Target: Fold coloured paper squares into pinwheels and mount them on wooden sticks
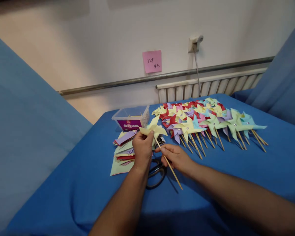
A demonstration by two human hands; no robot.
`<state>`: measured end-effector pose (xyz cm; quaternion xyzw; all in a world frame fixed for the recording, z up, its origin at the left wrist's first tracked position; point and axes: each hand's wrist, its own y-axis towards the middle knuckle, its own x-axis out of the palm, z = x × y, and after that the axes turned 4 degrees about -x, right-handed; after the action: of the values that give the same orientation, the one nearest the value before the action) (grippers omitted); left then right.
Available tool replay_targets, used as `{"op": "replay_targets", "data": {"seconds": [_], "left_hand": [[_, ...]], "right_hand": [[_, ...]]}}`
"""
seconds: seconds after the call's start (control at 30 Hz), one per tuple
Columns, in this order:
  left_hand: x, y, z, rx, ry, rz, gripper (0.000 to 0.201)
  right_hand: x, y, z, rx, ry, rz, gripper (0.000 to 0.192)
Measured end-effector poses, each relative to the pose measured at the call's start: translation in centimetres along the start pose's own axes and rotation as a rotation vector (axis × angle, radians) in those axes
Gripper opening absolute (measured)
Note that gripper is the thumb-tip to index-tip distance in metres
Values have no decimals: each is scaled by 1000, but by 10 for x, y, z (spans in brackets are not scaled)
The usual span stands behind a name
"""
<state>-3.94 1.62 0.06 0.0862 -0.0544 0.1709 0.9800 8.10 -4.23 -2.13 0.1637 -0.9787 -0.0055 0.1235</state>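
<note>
A pale yellow paper pinwheel [155, 127] is held up above the middle of the table. My left hand [143, 147] is closed on its paper head, thumb pressed near the centre. From the head a thin wooden stick [173, 173] slants down to the right. My right hand [173, 155] grips this stick a little below the head. Beneath my hands lie black-handled scissors [157, 178], their blades hidden. Just behind the pinwheel stands a small box [160, 141] with dark bits in it, partly covered.
Many finished pinwheels [188, 127] lie heaped at the back right, sticks toward me. Stacked coloured paper [120, 167] is on the left, before a clear plastic box [147, 114] with a purple label. A blue cloth [88, 183] covers the table; a radiator [211, 87] stands behind.
</note>
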Motion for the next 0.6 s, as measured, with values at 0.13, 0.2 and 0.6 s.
{"op": "replay_targets", "data": {"seconds": [0.13, 0.2, 0.6], "left_hand": [[1, -2, -4, -27, 12, -51, 27], [2, -3, -5, -49, -4, -59, 27], [7, -12, -3, -150, -43, -89, 35]], "right_hand": [[-6, 8, -3, -35, 34, 75, 43], [-7, 10, -1, -53, 47, 108, 41], [-18, 9, -2, -254, -107, 279, 30]]}}
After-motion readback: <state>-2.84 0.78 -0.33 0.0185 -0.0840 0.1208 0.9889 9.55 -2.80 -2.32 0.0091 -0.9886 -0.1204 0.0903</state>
